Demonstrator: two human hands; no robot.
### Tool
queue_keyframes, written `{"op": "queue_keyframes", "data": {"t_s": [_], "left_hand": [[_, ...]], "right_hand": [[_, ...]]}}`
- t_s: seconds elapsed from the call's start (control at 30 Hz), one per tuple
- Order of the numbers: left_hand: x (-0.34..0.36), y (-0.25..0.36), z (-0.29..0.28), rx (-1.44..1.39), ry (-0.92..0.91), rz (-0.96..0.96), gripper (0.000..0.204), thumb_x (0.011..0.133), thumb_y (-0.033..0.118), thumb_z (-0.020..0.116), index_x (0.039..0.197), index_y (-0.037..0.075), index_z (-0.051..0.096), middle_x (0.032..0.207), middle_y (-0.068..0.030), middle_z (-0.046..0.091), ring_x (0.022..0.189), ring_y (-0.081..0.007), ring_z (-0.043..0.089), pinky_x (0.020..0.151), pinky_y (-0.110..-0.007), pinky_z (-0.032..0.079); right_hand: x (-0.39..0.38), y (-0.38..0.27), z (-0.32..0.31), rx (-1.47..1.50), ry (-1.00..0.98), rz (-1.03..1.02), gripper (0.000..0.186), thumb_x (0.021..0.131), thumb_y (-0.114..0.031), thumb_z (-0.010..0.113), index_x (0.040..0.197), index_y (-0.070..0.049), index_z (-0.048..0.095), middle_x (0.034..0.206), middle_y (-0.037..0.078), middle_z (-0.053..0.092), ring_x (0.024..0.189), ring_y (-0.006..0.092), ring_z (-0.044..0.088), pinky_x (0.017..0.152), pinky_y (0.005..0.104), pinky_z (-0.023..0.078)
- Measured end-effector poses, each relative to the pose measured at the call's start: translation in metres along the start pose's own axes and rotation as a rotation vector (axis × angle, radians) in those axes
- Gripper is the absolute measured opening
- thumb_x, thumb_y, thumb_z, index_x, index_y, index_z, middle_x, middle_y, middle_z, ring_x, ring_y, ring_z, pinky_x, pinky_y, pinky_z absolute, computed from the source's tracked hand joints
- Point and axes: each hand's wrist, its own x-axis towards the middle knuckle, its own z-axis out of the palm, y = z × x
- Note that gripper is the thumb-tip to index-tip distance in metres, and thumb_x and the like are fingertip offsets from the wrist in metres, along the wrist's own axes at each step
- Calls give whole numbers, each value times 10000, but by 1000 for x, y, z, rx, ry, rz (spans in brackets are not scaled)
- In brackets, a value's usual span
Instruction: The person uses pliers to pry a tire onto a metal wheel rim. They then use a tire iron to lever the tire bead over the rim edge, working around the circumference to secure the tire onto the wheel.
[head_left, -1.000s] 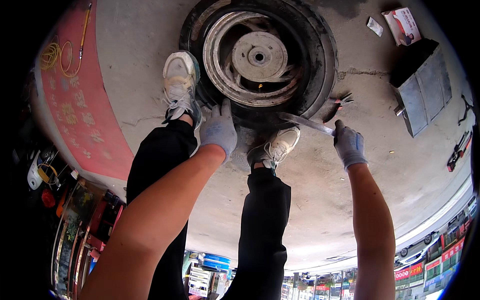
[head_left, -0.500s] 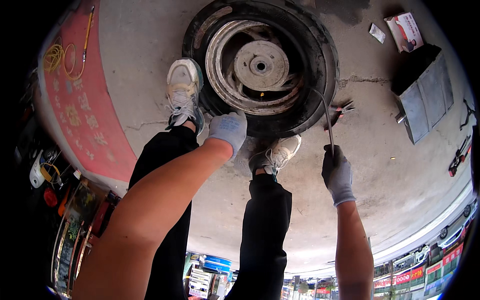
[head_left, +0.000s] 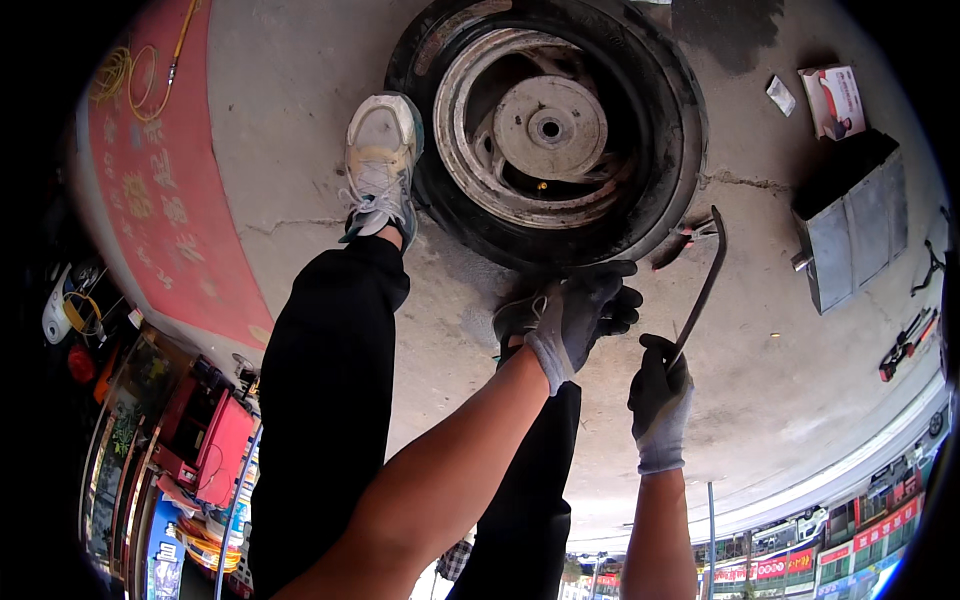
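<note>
A worn metal wheel rim [head_left: 452,160] sits in a black tyre [head_left: 672,130] that lies flat on the floor. My right hand [head_left: 661,405], in a grey and black work glove, grips a dark tyre lever [head_left: 706,285] with a curved tip. The lever points up and away, apart from the tyre. My left hand [head_left: 580,318] is in a matching glove, just off the near edge of the tyre, over my right shoe. Its fingers stretch rightward, parted, with nothing visible in them. My left shoe [head_left: 381,150] rests against the tyre's left side.
Red-handled pliers [head_left: 690,235] lie beside the tyre, partly behind the lever. To the right are an open grey metal box [head_left: 850,225], a small printed box [head_left: 832,102] and a white packet [head_left: 781,96]. A yellow hose [head_left: 147,95] lies on the red floor strip [head_left: 165,200].
The lever has come away from the tyre, drawn back by my right hand. My left hand has left the tyre's near-left edge, moved right and gone from closed to open.
</note>
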Motion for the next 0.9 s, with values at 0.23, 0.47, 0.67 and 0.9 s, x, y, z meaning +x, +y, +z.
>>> {"op": "queue_keyframes", "data": {"t_s": [0.23,0.47,0.67,0.9], "left_hand": [[11,17,-8,572,282,28,185,927,203,605,1008,36,613,881,-49,617,757,-138,556,715,-266,477],[29,16,-55,1812,533,417,533,892,210,584,1333,-47,430,1342,-211,502,1245,-306,485,1021,-363,372],[49,53,37,798,121,158,416,929,110,467,1330,4,449,1315,-218,555,1210,-372,525,1050,-407,394],[21,192,-7,270,279,232,400,996,386,472,1067,21,619,1000,-122,678,892,-252,648,812,-382,512]], "right_hand": [[13,11,-56,-92,129,-22,188,991,-187,528,1064,-49,632,512,-48,391,386,49,343,359,236,257],[17,21,-46,-96,98,27,163,980,-197,555,989,-70,656,638,-87,434,526,18,356,452,220,275],[1,27,-28,-25,86,139,182,968,-214,547,996,-66,650,566,-53,418,427,47,392,395,235,280],[20,-3,-25,67,82,35,158,966,-167,548,1027,-40,618,573,-42,398,415,61,373,375,240,273]]}}
